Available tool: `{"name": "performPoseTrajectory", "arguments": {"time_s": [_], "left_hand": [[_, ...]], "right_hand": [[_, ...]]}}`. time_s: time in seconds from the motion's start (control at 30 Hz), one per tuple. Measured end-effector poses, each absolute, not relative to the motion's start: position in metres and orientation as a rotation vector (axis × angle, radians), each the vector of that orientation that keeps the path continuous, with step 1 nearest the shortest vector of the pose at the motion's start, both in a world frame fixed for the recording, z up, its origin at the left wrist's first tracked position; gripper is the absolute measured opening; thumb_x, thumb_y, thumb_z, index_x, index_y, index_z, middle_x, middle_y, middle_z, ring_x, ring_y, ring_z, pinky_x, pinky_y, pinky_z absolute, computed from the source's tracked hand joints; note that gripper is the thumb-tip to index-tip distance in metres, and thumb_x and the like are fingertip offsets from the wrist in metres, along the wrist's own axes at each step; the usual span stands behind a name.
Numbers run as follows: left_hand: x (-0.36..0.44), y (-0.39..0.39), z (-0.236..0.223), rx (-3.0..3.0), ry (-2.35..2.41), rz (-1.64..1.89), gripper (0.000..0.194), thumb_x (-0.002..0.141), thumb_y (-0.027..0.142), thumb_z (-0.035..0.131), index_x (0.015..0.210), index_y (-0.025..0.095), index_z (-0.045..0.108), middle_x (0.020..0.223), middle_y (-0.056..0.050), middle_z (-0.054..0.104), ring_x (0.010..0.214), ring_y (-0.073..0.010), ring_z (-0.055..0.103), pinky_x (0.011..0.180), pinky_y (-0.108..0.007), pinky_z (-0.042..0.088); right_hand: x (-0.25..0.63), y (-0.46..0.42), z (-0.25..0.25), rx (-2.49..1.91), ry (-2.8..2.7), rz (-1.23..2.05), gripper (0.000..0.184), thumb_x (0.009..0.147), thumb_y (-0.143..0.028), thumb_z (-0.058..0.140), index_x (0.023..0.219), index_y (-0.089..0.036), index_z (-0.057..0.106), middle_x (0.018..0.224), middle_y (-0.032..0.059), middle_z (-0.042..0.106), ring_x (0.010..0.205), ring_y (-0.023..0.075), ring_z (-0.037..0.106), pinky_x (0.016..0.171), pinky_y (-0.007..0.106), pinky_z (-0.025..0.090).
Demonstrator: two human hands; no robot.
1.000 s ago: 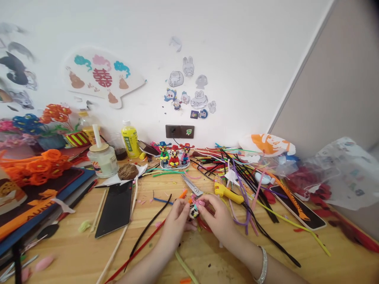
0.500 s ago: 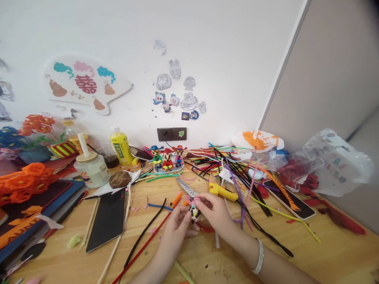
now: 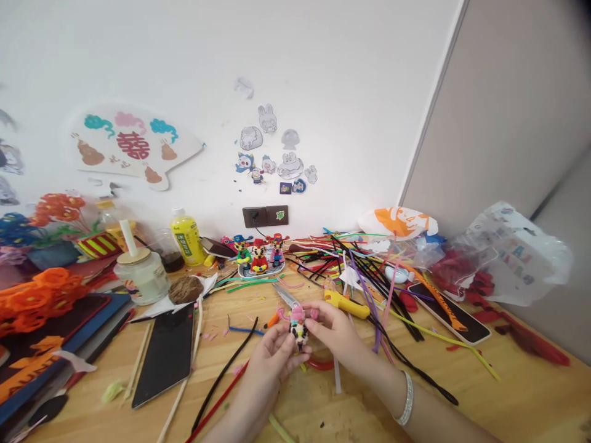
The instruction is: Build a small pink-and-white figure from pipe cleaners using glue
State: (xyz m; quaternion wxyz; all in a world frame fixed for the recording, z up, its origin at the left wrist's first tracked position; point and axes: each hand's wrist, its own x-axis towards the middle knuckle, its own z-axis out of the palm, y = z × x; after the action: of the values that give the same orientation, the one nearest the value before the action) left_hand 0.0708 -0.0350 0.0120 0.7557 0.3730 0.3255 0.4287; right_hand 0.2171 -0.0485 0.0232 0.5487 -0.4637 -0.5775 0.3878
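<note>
A small figurine (image 3: 298,330) with a pink hat and a black-and-white face is held upright between both hands. My left hand (image 3: 276,355) is closed around its lower left side. With the fingers of my right hand (image 3: 333,332), I grip its right side near the pink hat. Behind the figurine lies a pair of scissors (image 3: 287,296), blades pointing away from me; the hands hide its middle. Right of the hands rests a yellow glue gun (image 3: 346,304) with a black cord.
Three similar figurines (image 3: 258,255) stand on a small tray at the back. Loose fuzzy stems (image 3: 369,277) spread to the right. A dark tablet (image 3: 164,357), a glass jar (image 3: 141,275) and a yellow bottle (image 3: 188,237) are left. A phone (image 3: 450,312) lies right.
The figurine has been turned more upright, so its pink hat and face now show more. My left fingers have shifted around it. The camera view has tilted slightly upward.
</note>
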Motion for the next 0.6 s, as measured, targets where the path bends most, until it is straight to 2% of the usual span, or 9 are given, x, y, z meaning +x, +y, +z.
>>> {"name": "performPoseTrajectory", "arguments": {"time_s": [0.17,0.3,0.43,0.6], "left_hand": [[0.067,-0.023,0.009,0.969,0.716,0.938,0.044,0.061,0.051,0.065,0.085,0.015,0.056,0.077,-0.006,0.066,0.066,-0.0178,0.063,0.062,-0.03,0.049],[0.062,-0.015,0.01,1.262,0.818,0.992,0.039,0.06,0.045,0.069,0.085,0.015,0.061,0.079,-0.005,0.066,0.072,-0.0169,0.06,0.065,-0.027,0.047],[0.057,-0.011,0.016,1.403,0.864,0.961,0.033,0.061,0.043,0.067,0.078,0.015,0.064,0.074,-0.004,0.067,0.07,-0.0161,0.059,0.066,-0.025,0.045],[0.044,0.004,0.02,1.5,1.083,1.036,0.034,0.064,0.045,0.064,0.078,0.015,0.065,0.072,-0.003,0.067,0.069,-0.0166,0.058,0.067,-0.025,0.045]], "right_hand": [[0.217,-0.047,0.024,-1.054,-1.355,1.038,0.024,0.074,-0.029,0.058,0.094,-0.017,0.056,0.09,0.006,0.064,0.087,0.0195,0.061,0.077,0.034,0.049],[0.214,-0.048,0.02,-1.022,-1.4,1.074,0.021,0.074,-0.027,0.058,0.093,-0.019,0.055,0.089,0.0041,0.064,0.086,0.0186,0.061,0.077,0.033,0.049],[0.213,-0.048,0.014,-1.145,-1.474,0.872,0.023,0.075,-0.022,0.055,0.098,-0.019,0.055,0.093,0.0047,0.063,0.09,0.0189,0.059,0.079,0.033,0.047],[0.221,-0.046,0.021,-1.24,-1.428,0.687,0.02,0.08,-0.028,0.048,0.096,-0.017,0.054,0.089,0.0069,0.063,0.083,0.019,0.06,0.077,0.034,0.047]]}}
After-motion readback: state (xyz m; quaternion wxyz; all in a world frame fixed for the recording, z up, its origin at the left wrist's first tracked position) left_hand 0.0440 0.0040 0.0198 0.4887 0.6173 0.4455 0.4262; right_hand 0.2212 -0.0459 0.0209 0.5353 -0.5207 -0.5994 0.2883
